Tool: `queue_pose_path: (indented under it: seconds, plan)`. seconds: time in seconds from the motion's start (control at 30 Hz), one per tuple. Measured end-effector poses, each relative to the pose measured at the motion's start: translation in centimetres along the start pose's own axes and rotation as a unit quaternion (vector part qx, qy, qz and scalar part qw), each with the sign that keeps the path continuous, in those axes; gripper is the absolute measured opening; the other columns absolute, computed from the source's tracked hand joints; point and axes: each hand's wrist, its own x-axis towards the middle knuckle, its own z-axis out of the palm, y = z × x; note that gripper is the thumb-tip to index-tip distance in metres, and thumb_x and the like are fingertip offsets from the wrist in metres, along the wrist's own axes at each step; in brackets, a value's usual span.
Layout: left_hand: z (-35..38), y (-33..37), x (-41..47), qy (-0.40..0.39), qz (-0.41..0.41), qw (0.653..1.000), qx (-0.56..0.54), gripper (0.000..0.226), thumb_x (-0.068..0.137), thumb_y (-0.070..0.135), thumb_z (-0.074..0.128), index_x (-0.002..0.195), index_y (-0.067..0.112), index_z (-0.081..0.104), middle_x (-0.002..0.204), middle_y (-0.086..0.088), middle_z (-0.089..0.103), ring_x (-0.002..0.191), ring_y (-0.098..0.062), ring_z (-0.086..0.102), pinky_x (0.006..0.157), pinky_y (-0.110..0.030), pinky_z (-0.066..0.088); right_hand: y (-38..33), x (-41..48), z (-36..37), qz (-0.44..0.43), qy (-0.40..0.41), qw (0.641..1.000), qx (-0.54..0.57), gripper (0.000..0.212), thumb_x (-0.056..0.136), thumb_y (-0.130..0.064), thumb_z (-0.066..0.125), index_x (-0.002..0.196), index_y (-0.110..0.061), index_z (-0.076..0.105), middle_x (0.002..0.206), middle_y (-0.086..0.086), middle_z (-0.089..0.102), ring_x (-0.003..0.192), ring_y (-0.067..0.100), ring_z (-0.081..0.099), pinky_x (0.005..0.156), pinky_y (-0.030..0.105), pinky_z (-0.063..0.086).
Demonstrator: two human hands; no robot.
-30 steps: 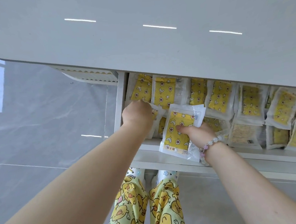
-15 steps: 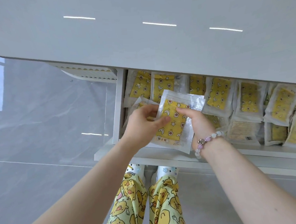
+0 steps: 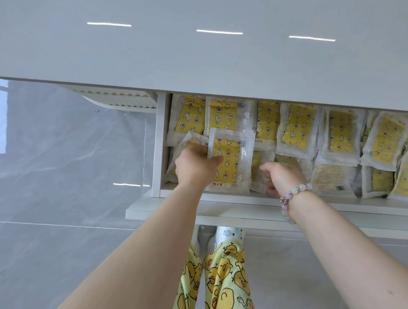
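Note:
An open white drawer (image 3: 225,199) under a grey tabletop (image 3: 191,47) is packed with several clear packets of yellow patterned cloth. My left hand (image 3: 195,165) grips one such packet (image 3: 232,162) by its left edge, thumb across its front, and holds it upright at the drawer's left end. My right hand (image 3: 282,177), with a bead bracelet on the wrist, reaches among the packets just to the right, fingers curled. Whether it holds a packet is hidden.
More packets (image 3: 340,134) fill the drawer to the right, one turned label-side up (image 3: 332,177). The tabletop overhangs the drawer's back half. Grey tiled floor (image 3: 57,187) lies to the left, and my legs in yellow duck-print trousers (image 3: 220,280) stand below.
My right hand let go of the lifted packet and dropped to the packets on the right. My left hand took the packet over and moved it to the drawer's left end.

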Motion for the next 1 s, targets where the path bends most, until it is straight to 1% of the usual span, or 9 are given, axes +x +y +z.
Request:
queue_pose_path:
  seconds: [0.07, 0.13, 0.27, 0.37, 0.47, 0.63, 0.8, 0.9, 1.0]
  plan:
    - [0.3, 0.2, 0.1, 0.016, 0.0, 0.999, 0.046, 0.023, 0.083, 0.029, 0.07, 0.104, 0.019, 0.068, 0.088, 0.002, 0.068, 0.074, -0.013, 0.056, 0.064, -0.022, 0.044, 0.0, 0.2, 0.3, -0.014, -0.007, 1.0, -0.003, 0.016, 0.087, -0.019, 0.058, 0.072, -0.015, 0.058, 0.073, 0.005, 0.057, 0.059, 0.024, 0.052, 0.057, 0.036, 0.053]
    - [0.5, 0.4, 0.1, 0.025, -0.002, 0.996, 0.085, 0.018, 0.084, 0.029, 0.068, 0.099, 0.018, 0.069, 0.08, 0.001, 0.066, 0.072, -0.017, 0.059, 0.061, -0.023, 0.043, 0.0, 0.1, 0.5, -0.036, -0.015, 0.999, -0.015, 0.007, 0.088, -0.018, 0.056, 0.082, -0.016, 0.061, 0.073, 0.001, 0.06, 0.066, 0.025, 0.056, 0.067, 0.039, 0.054]
    - [1.1, 0.4, 0.3, 0.038, 0.008, 0.985, 0.167, 0.021, 0.086, 0.032, 0.065, 0.098, 0.016, 0.07, 0.086, -0.004, 0.068, 0.082, -0.025, 0.066, 0.059, -0.026, 0.043, 0.6, -0.2, 0.9, -0.092, -0.024, 0.993, -0.075, 0.009, 0.088, -0.019, 0.054, 0.084, -0.022, 0.062, 0.074, -0.007, 0.06, 0.07, 0.015, 0.057, 0.067, 0.03, 0.052]
    - [1.4, 0.5, 0.3, 0.059, 0.021, 0.973, 0.223, 0.023, 0.087, 0.034, 0.064, 0.098, 0.014, 0.068, 0.092, -0.005, 0.068, 0.087, -0.027, 0.065, 0.06, -0.028, 0.043, 0.8, -0.4, 1.0, -0.115, -0.023, 0.985, -0.131, 0.014, 0.089, -0.02, 0.053, 0.097, -0.021, 0.064, 0.085, -0.006, 0.059, 0.065, 0.007, 0.052, 0.052, 0.019, 0.039]
    - [1.6, 0.8, -0.1, 0.081, 0.033, 0.951, 0.296, 0.027, 0.089, 0.032, 0.062, 0.106, 0.01, 0.06, 0.103, -0.007, 0.065, 0.095, -0.028, 0.063, 0.061, -0.03, 0.041, 0.9, -0.7, 0.7, -0.143, -0.018, 0.969, -0.198, 0.017, 0.089, -0.021, 0.051, 0.1, -0.019, 0.064, 0.086, -0.005, 0.06, 0.069, 0.013, 0.053, 0.052, 0.019, 0.039]
    - [0.9, 1.9, -2.4, 0.043, 0.069, 0.901, 0.427, 0.04, 0.092, 0.017, 0.055, 0.128, 0.006, 0.04, 0.122, -0.009, 0.054, 0.108, -0.026, 0.058, 0.065, -0.03, 0.04, 0.2, -2.5, -0.6, -0.204, -0.004, 0.915, -0.347, 0.017, 0.09, -0.025, 0.051, 0.102, -0.02, 0.062, 0.105, 0.0, 0.064, 0.085, 0.017, 0.059, 0.07, 0.024, 0.047]
    - [-2.0, 4.6, -7.7, -0.074, 0.159, 0.823, 0.541, 0.031, 0.088, 0.0, 0.043, 0.117, 0.009, 0.05, 0.105, -0.006, 0.06, 0.088, -0.024, 0.058, 0.062, -0.029, 0.039, -3.3, -7.8, -3.3, -0.236, 0.027, 0.851, -0.469, 0.026, 0.093, -0.027, 0.046, 0.112, -0.018, 0.06, 0.115, 0.002, 0.059, 0.101, 0.021, 0.058, 0.072, 0.026, 0.046]
    - [-6.8, 7.4, -11.0, -0.055, 0.202, 0.804, 0.557, 0.033, 0.088, -0.002, 0.041, 0.116, 0.011, 0.051, 0.108, -0.006, 0.061, 0.091, -0.023, 0.06, 0.063, -0.029, 0.041, -6.8, -13.2, -5.3, -0.284, 0.047, 0.813, -0.506, 0.026, 0.093, -0.025, 0.044, 0.113, -0.015, 0.059, 0.114, 0.003, 0.059, 0.101, 0.021, 0.059, 0.072, 0.028, 0.049]
    - [-12.9, 10.4, -15.9, -0.026, 0.263, 0.792, 0.55, 0.026, 0.09, 0.004, 0.041, 0.109, 0.014, 0.055, 0.108, -0.003, 0.06, 0.088, -0.023, 0.059, 0.063, -0.03, 0.039, -10.8, -19.8, -6.8, -0.352, 0.069, 0.763, -0.537, 0.028, 0.094, -0.022, 0.042, 0.116, -0.015, 0.057, 0.117, 0.003, 0.058, 0.11, 0.022, 0.052, 0.083, 0.031, 0.043]
